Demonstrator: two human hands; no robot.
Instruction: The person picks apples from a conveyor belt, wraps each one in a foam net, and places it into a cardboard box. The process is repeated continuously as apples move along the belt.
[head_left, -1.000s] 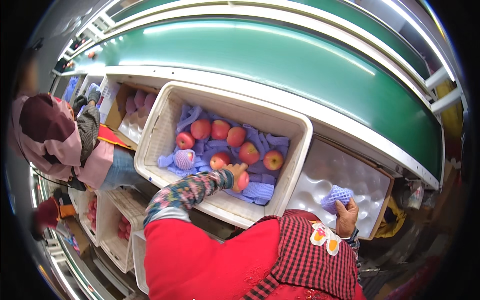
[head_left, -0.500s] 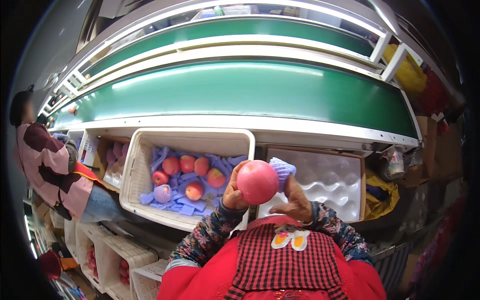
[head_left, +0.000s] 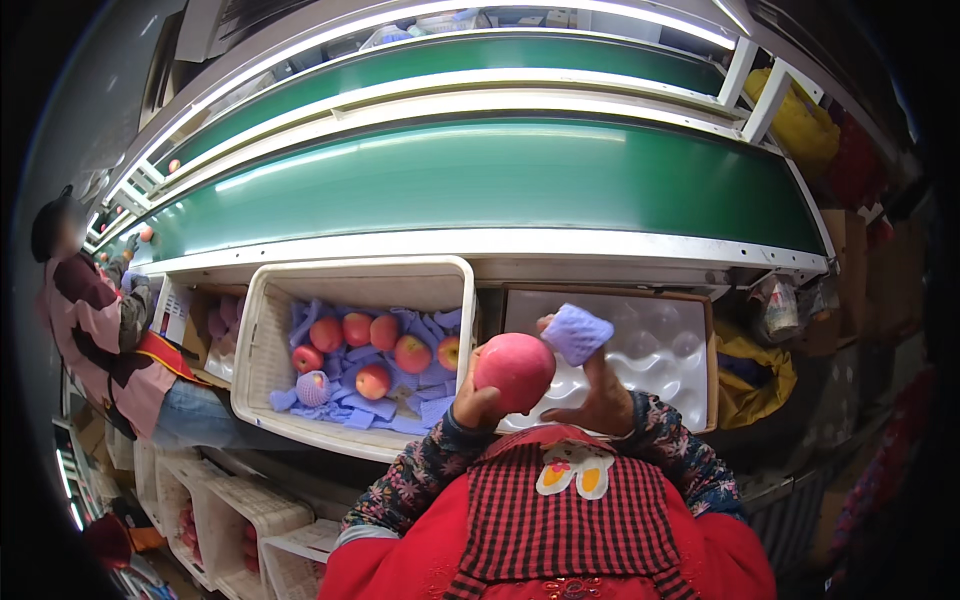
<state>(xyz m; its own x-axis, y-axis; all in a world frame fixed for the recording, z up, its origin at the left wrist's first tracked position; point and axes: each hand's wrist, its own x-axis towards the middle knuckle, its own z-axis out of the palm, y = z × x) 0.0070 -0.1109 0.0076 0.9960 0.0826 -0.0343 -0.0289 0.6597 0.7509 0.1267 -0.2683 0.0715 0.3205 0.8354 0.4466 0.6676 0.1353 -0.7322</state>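
A large pinkish-red apple [head_left: 516,372] rests in my left hand [head_left: 476,396], the fingers wrapped round its left side. Just right of it, my right hand [head_left: 598,397] has a purple foam net sleeve [head_left: 576,333] over its raised fingers; the thumb stands apart below. The sleeve is off the apple. To the left, a white plastic crate [head_left: 355,438] holds several apples [head_left: 372,381] among purple foam sleeves, one of them wrapped [head_left: 313,389]. Behind my right hand lies a carton with a white moulded tray [head_left: 655,365] with round hollows.
A green conveyor belt [head_left: 480,190] runs across beyond the crate and carton, edged by a white rail. At the far left a co-worker [head_left: 110,320] stands by the belt, near an apple [head_left: 147,234]. More white crates [head_left: 240,500] stand lower left; a yellow bag [head_left: 750,385] lies right.
My right hand has raised and turned the foam sleeve, which now sits over its fingers. The apple stays in my left hand. The co-worker's arm now reaches to the belt.
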